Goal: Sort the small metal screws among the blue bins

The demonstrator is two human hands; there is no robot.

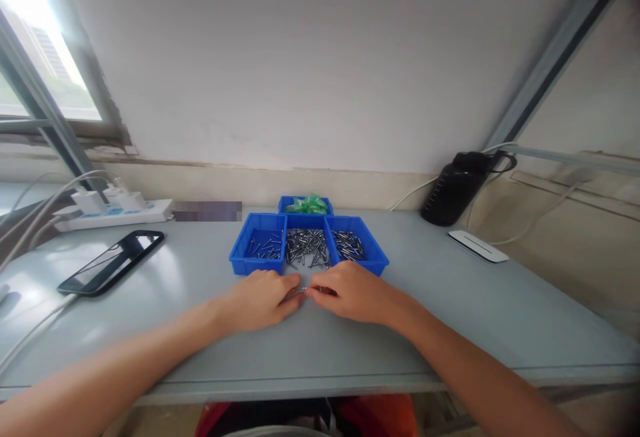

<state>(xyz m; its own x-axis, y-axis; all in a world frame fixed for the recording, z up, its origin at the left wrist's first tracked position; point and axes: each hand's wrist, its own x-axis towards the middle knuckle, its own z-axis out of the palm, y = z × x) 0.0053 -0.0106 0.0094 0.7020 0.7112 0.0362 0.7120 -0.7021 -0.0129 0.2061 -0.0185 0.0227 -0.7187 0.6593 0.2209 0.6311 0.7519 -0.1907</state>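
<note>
My left hand point(270, 297) and my right hand point(350, 290) meet low over the table, just in front of the blue bins, fingertips nearly touching. Both are closed in a pinch on one thin metal fastener point(303, 289), a screw or rivet; the fingers cover most of it. Beyond them, the left blue bin point(241, 257) holds some loose fasteners. A dense pile of fasteners point(306, 245) fills the middle bin, spilling toward its near side. The right blue bin point(375, 258) has another pile in it, and my right hand lies close to its near edge.
A rear blue bin point(283, 202) holds green plastic point(311, 204). On the left lie a smartphone point(113, 262) and a power strip point(150, 212) with plugs and cables. A black bottle point(453, 190) and a white flat device point(477, 246) are at right. A wall stands behind the table.
</note>
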